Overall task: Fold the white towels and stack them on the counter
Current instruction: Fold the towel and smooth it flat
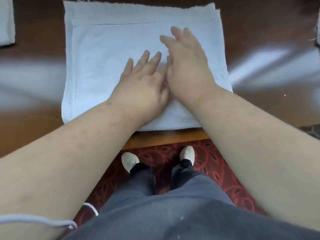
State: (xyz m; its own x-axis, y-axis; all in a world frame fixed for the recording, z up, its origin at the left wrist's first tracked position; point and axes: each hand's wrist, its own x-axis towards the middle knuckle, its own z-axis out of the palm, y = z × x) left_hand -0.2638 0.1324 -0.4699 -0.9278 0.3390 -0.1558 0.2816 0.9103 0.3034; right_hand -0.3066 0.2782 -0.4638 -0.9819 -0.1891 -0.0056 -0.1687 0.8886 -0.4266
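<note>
A white towel (107, 66) is laid folded on the dark wooden table (34, 118), with its near edge close to the table's front edge. The left hand (142, 84) is rested flat on the towel, fingers straight and slightly spread. The right hand (187, 66) is placed just beside it, also with fingers stretched out over the cloth, a little blurred. Nothing is gripped by either hand. Another white towel (7, 21) is seen at the far left of the table.
</note>
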